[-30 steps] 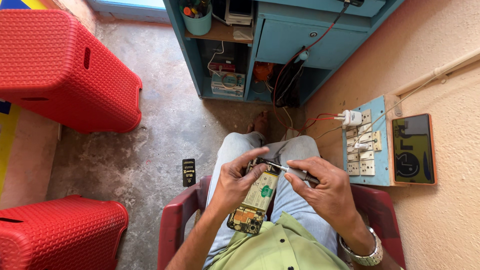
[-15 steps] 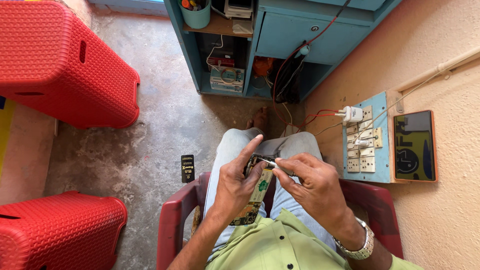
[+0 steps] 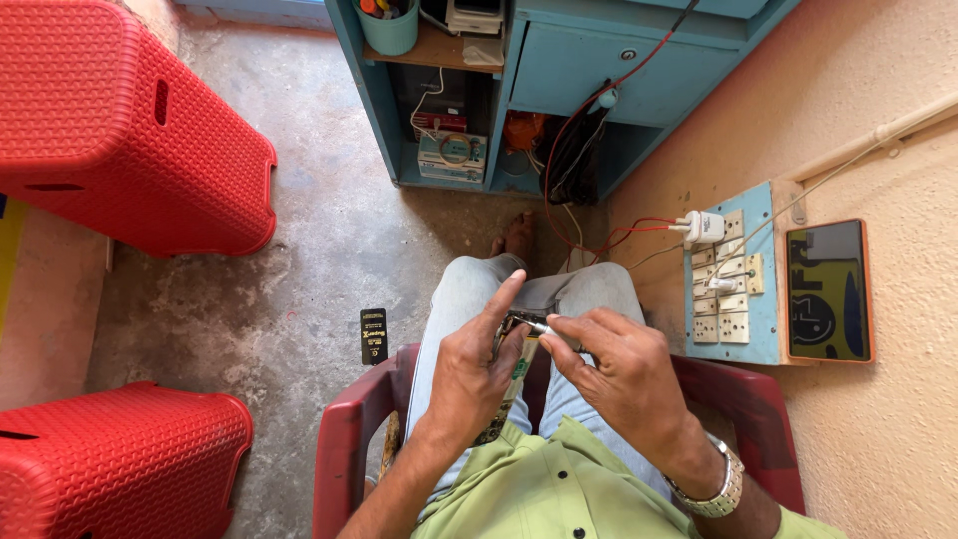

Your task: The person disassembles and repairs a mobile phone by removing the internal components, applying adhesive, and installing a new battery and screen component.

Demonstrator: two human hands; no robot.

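I sit in a red plastic chair (image 3: 344, 449) and hold an opened phone (image 3: 511, 377) with its green circuit board showing over my lap. My left hand (image 3: 474, 374) grips the phone from the left, its forefinger stretched up. My right hand (image 3: 614, 364) pinches a thin metal tool (image 3: 536, 324), likely a screwdriver or tweezers, whose tip rests at the phone's upper end. The hands hide most of the phone. A metal watch (image 3: 714, 489) is on my right wrist.
A small black battery (image 3: 373, 335) lies on the concrete floor left of my knee. Two red plastic stools (image 3: 130, 130) (image 3: 120, 459) stand at left. A blue cabinet (image 3: 559, 80) with wires stands ahead; a switchboard (image 3: 726, 274) with a plugged charger hangs on the right wall.
Both hands have closed in over the phone, hiding more of its board. The tool has swung from lying across the phone to pointing at its upper end. My left forefinger has lifted.
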